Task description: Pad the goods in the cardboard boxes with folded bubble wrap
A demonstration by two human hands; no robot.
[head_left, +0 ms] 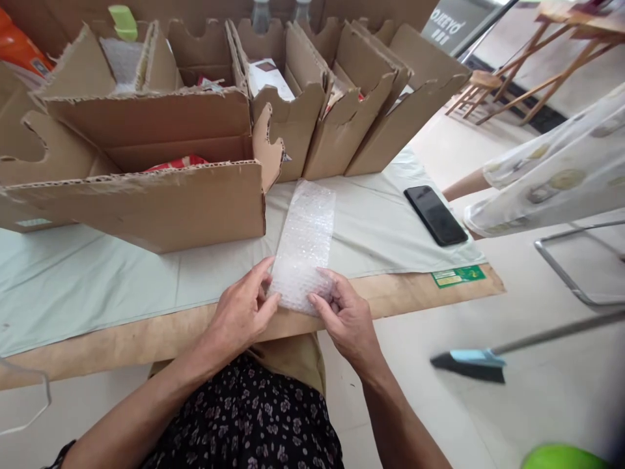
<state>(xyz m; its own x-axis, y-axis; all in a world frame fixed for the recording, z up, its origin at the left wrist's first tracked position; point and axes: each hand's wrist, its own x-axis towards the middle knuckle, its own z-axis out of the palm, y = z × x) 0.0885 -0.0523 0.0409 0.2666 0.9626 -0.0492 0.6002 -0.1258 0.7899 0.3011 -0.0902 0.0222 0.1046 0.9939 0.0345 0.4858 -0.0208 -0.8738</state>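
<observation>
A strip of clear bubble wrap [306, 228] lies lengthwise on the pale green cloth, its near end at the wooden edge of the table. My left hand [248, 303] pinches its near left corner between thumb and fingers. On the opposite corner, my right hand [344, 309] grips the wrap with the thumb on top and the fingertips partly hidden. The far end of the strip reaches the foot of the cardboard boxes.
Several open cardboard boxes [209, 208] with packets inside line the back and left. A black phone [435, 215] lies on the cloth at right. Beyond the table are a person's patterned clothing [561, 169], a broom [471, 365] and a wooden stool [481, 81].
</observation>
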